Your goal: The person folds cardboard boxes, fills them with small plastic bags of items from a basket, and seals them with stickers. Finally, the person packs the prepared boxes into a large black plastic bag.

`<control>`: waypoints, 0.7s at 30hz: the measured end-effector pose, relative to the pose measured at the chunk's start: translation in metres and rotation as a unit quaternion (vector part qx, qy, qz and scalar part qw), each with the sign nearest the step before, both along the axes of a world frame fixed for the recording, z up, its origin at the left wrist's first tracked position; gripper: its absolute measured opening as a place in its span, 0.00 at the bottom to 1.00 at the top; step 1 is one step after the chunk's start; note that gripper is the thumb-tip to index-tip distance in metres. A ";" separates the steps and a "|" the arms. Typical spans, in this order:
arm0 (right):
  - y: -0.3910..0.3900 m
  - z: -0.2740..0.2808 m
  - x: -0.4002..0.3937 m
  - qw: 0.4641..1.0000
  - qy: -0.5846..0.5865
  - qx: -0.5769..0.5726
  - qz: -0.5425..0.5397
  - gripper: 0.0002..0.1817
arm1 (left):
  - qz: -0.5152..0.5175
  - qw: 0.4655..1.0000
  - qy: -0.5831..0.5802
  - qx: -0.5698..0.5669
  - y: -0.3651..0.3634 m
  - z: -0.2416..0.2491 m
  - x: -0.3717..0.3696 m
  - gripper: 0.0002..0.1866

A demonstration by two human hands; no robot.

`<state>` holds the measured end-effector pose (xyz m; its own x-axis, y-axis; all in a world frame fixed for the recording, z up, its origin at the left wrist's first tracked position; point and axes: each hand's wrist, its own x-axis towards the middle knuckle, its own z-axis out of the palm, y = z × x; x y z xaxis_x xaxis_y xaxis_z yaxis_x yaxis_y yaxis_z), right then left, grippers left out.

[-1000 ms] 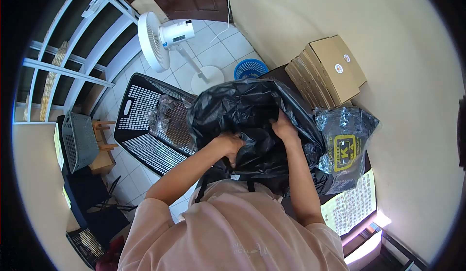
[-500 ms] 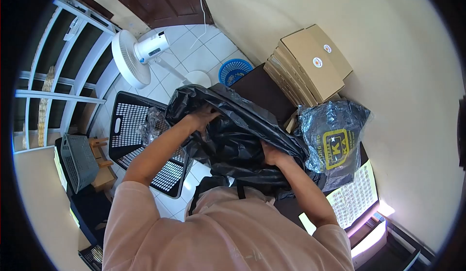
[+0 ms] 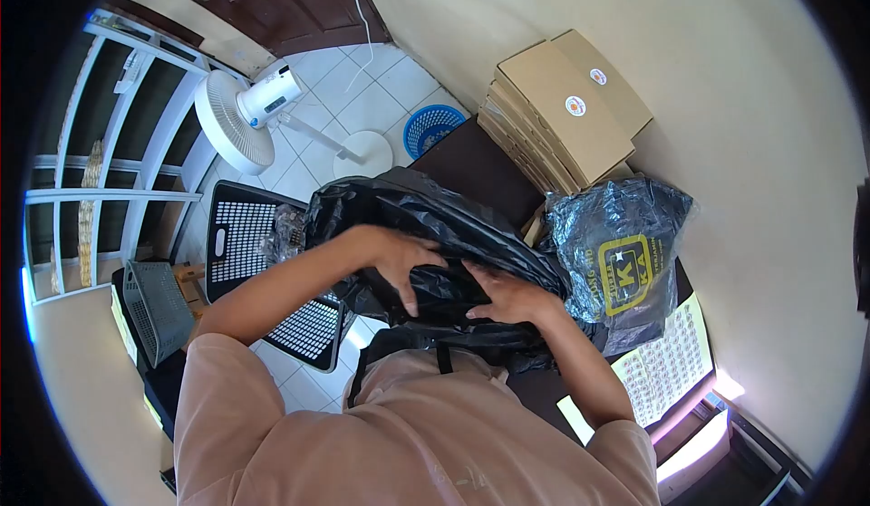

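A large black plastic bag (image 3: 381,207) lies crumpled in front of my body, its folds spread across the dark table. My left hand (image 3: 401,261) is on the bag with thumb and fingers spread apart. Close to it on the right, my right hand (image 3: 512,296) also rests on the plastic, its fingers stretched out toward the left hand. Neither hand grips anything that shows. What the bag contains is hidden. Right of the bag sits a clear plastic packet with yellow print (image 3: 625,270), dark material showing through it.
A stack of flat cardboard boxes (image 3: 571,116) stands on the dark table (image 3: 480,166) by the wall. On the floor are a white fan (image 3: 240,121), a blue basket (image 3: 433,130) and a black crate (image 3: 240,243). A sheet of stickers (image 3: 666,370) lies at right.
Both hands have come out from the bag's folds and moved closer together on top of it, fingers now spread. The camera view has shifted slightly.
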<state>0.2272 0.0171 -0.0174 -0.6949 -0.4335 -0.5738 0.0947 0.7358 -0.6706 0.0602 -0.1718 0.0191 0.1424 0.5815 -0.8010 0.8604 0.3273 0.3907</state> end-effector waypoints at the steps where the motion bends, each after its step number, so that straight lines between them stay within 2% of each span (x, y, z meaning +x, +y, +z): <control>1: 0.008 0.012 0.000 0.996 -0.015 -0.084 -0.029 0.50 | 0.059 0.992 -0.115 0.008 0.010 0.008 -0.012 0.55; 2: 0.016 0.018 -0.001 0.994 0.003 -0.105 -0.039 0.48 | 0.117 0.966 -0.229 0.015 0.019 0.016 -0.024 0.51; 3: 0.022 0.012 -0.001 0.994 0.003 -0.106 -0.039 0.48 | 0.201 0.938 -0.273 0.068 0.026 0.022 -0.037 0.44; 4: 0.026 0.001 0.000 0.995 -0.002 -0.069 -0.067 0.47 | 0.247 0.936 -0.239 0.080 0.029 0.017 -0.053 0.42; 5: 0.028 -0.011 0.000 0.995 -0.008 -0.032 -0.095 0.46 | 0.338 0.904 -0.245 0.088 0.028 0.000 -0.065 0.40; 7: 0.021 -0.030 -0.006 0.995 -0.007 0.003 -0.097 0.44 | 0.343 0.924 -0.128 0.113 0.030 -0.028 -0.074 0.39; 9: 0.011 -0.046 -0.012 0.995 -0.057 0.013 -0.082 0.43 | 0.346 0.929 -0.097 0.091 0.039 -0.047 -0.068 0.38; 11: 0.008 -0.054 -0.003 0.994 -0.051 0.040 -0.092 0.40 | 0.272 0.956 -0.076 0.082 0.045 -0.050 -0.057 0.37; 12: 0.015 -0.043 0.002 0.995 0.026 0.006 -0.100 0.37 | 0.253 0.959 -0.112 0.062 0.055 -0.026 -0.055 0.33; 13: 0.022 -0.027 0.004 0.989 0.102 -0.028 -0.107 0.35 | 0.253 0.959 -0.111 0.062 0.060 -0.015 -0.062 0.33; 14: 0.033 0.012 -0.002 0.978 0.069 -0.102 -0.166 0.26 | 0.320 0.918 -0.207 0.107 0.063 -0.008 -0.075 0.30; 15: 0.048 0.034 -0.003 0.942 0.038 -0.188 -0.275 0.22 | 0.382 0.861 -0.300 0.149 0.067 0.000 -0.090 0.28; 16: 0.064 0.047 -0.001 0.886 0.007 -0.269 -0.378 0.19 | 0.448 0.828 -0.268 0.204 0.074 0.020 -0.108 0.27; 17: 0.080 0.051 0.001 0.803 0.080 -0.350 -0.476 0.15 | 0.509 0.788 -0.233 0.257 0.081 0.034 -0.125 0.27; 19: 0.111 0.052 -0.005 0.692 0.169 -0.293 -0.637 0.22 | 0.623 0.673 -0.097 0.386 0.113 0.033 -0.138 0.30; 20: 0.121 0.045 -0.012 0.623 0.195 -0.284 -0.702 0.28 | 0.617 0.684 -0.089 0.379 0.130 0.026 -0.141 0.33; 21: 0.124 0.039 -0.022 0.625 0.197 -0.286 -0.699 0.28 | 0.612 0.694 -0.080 0.371 0.145 0.018 -0.140 0.36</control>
<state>0.2055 0.1407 0.0220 -0.6628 0.6992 -0.2680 0.1224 -0.2519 -0.9600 -0.0796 -0.0266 0.0376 -0.7689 0.5899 -0.2467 0.0425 0.4322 0.9008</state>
